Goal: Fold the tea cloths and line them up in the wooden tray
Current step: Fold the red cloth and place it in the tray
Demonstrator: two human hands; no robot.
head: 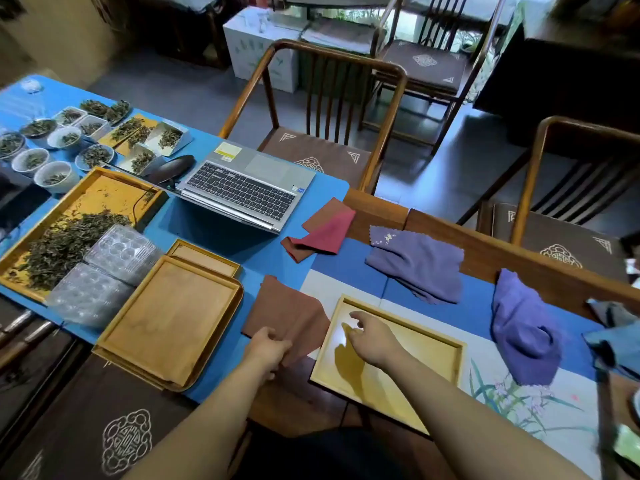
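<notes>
The left hand (268, 348) pinches the near edge of a flat brown square tea cloth (287, 315) that lies on the blue table cover (214, 233), just left of the light wooden tray (453, 362). The right hand (372, 337) hangs over the tray with its fingers loose and apart, holding nothing. A red and brown cloth (322, 232) lies farther back, near the silver laptop (242, 188). Two crumpled purple cloths (419, 268) (523, 327) lie to the right of the tray.
</notes>
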